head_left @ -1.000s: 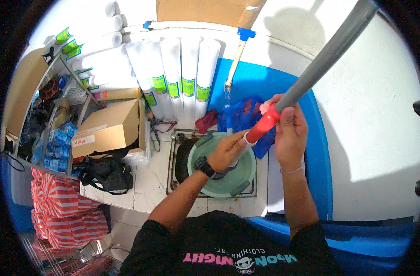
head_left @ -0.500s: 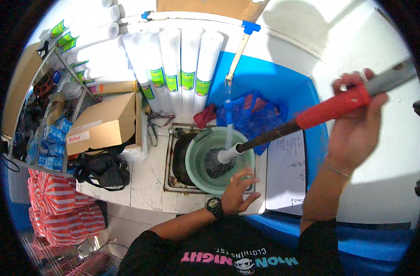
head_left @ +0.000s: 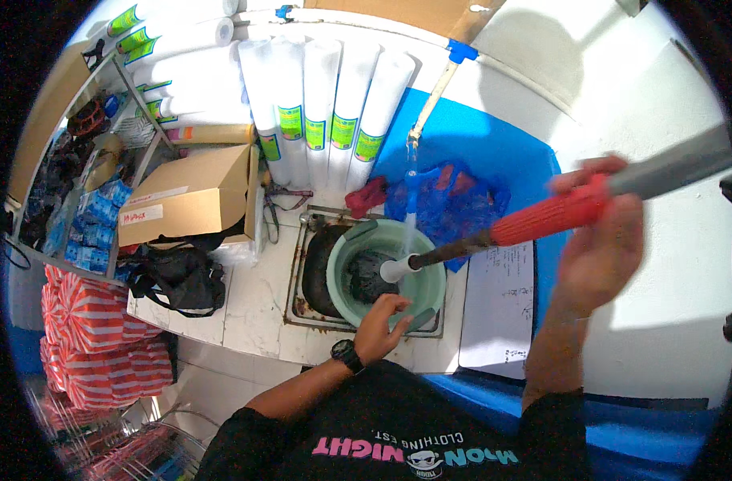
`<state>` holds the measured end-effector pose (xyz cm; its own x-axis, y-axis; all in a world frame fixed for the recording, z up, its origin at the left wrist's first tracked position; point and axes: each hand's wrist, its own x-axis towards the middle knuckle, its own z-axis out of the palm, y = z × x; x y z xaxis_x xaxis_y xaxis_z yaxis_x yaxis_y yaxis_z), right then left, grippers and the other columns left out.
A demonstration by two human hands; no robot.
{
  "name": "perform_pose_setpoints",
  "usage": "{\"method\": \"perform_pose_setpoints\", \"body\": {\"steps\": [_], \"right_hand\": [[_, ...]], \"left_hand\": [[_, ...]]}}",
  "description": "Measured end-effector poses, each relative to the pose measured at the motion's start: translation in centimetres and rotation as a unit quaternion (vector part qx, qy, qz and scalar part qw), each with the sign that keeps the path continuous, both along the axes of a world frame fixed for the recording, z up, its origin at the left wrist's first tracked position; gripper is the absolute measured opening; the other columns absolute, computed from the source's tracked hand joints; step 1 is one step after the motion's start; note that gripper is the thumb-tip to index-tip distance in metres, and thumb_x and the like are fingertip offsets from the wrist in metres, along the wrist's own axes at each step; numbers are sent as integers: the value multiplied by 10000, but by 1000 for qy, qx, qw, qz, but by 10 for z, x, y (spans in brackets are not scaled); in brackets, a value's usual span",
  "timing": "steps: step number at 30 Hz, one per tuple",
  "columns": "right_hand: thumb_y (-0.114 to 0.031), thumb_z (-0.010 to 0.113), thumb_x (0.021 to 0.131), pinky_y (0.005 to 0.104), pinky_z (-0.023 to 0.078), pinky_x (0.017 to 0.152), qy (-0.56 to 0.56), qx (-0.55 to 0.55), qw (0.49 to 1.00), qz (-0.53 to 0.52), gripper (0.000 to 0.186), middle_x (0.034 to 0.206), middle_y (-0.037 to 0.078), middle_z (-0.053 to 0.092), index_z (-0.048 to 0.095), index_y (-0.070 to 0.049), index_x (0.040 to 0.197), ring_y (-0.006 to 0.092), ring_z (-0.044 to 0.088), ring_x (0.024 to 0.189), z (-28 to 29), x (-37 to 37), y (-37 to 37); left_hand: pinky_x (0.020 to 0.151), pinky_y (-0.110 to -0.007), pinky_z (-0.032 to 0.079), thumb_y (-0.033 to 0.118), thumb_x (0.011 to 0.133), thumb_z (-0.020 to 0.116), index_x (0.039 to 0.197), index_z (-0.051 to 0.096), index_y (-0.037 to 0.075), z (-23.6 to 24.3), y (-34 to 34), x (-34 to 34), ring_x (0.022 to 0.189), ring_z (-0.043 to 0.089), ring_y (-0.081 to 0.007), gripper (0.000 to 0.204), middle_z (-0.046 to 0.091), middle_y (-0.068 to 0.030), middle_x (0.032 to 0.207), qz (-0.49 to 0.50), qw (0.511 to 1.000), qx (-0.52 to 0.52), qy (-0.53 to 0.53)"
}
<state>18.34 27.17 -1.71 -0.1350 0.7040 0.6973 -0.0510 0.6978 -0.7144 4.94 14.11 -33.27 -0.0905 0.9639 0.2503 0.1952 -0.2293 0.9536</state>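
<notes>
My right hand [head_left: 602, 240] is closed round a long pole at the top of its red sleeve [head_left: 542, 215], where the grey tube [head_left: 674, 160] begins. The pole's dark lower shaft ends in a white socket [head_left: 396, 269], attached to a dark mass [head_left: 366, 276], too unclear to name, inside a pale green basin [head_left: 438, 280]. Water [head_left: 410, 228] runs into the basin from a blue-tipped tap [head_left: 413, 192]. My left hand [head_left: 378, 329], wearing a black watch, curls its fingers over the basin's near rim.
A steel sink [head_left: 298, 309] holds the basin. Cardboard boxes [head_left: 181, 192], a black bag [head_left: 173, 280] and a cluttered rack [head_left: 93, 208] are left. Several white rolls [head_left: 326, 96] stand behind. A whiteboard [head_left: 494, 321], blue plastic bags [head_left: 466, 208] and a white wall are right.
My left hand let go of the pole and moved down to the basin rim, fingers now curled. My right hand swung the pole rightward to a lower slant, its lower end in the basin.
</notes>
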Motion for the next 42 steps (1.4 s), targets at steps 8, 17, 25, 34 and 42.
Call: {"method": "perform_pose_setpoints", "body": {"steps": [8, 17, 25, 34, 42], "right_hand": [[-391, 580, 1020, 411, 541, 847, -8, 59, 998, 20, 523, 1018, 112, 643, 457, -14, 1362, 240, 655, 922, 13, -1, 9], [-199, 767, 899, 355, 544, 946, -152, -10, 988, -21, 626, 1085, 127, 689, 466, 4, 1409, 230, 672, 1031, -4, 11, 7], [-60, 760, 877, 367, 531, 927, -137, 34, 977, -158, 590, 1069, 91, 653, 441, -38, 1373, 204, 635, 901, 3, -2, 13], [-67, 726, 907, 415, 508, 1028, -138, -33, 989, -51, 592, 1139, 146, 675, 449, 10, 1425, 268, 653, 1111, -20, 27, 17], [-141, 757, 897, 329, 507, 927, -138, 49, 988, -48, 559, 1040, 65, 655, 484, -27, 1371, 194, 634, 978, -24, 20, 22]], "left_hand": [[805, -439, 538, 162, 946, 646, 1105, 644, 82, -77, -40, -42, 977, 650, -340, 178, 645, -118, 1097, -76, 980, -73, 168], [773, -431, 548, 373, 920, 709, 1341, 460, 27, -142, -73, -63, 824, 688, -274, 599, 676, -168, 1055, 72, 954, -272, 106], [775, -416, 524, 305, 882, 764, 1349, 408, -9, -159, -44, -61, 867, 659, -287, 666, 653, -148, 940, 151, 938, -311, 25], [708, -376, 529, 203, 928, 692, 1192, 624, 63, -148, -101, -96, 774, 645, -237, 306, 663, -101, 955, 105, 962, -215, 132], [683, -366, 534, 257, 944, 685, 1167, 648, 69, -148, -135, -99, 734, 650, -223, 294, 693, -104, 966, 102, 967, -220, 76]]}}
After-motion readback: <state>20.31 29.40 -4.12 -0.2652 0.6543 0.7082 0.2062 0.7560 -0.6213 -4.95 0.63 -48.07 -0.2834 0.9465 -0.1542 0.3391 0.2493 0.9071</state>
